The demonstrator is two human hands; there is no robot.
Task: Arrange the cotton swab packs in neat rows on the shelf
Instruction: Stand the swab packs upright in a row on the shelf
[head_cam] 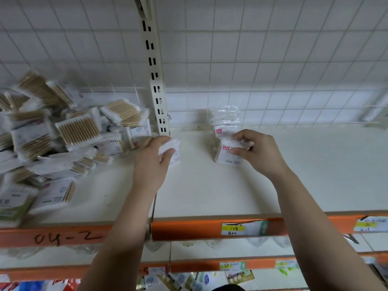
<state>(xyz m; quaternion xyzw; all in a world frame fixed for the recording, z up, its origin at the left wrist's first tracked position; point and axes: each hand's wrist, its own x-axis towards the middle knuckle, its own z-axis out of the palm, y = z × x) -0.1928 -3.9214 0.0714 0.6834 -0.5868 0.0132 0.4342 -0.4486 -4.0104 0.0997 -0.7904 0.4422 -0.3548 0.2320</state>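
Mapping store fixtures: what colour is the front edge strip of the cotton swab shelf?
The front edge strip is orange, shown best in the head view.

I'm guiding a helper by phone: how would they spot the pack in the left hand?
Find the slotted upright post at the back of the shelf. At its foot, the left hand grips one cotton swab pack. Unlike the jumbled heap to its left, it is held alone, white tips up.

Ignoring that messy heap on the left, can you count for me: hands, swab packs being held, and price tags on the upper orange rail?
Hands: 2, left hand, right hand
Held swab packs: 2, left pack, right pack
Price tags: 2, middle tag, right tag
Total: 6
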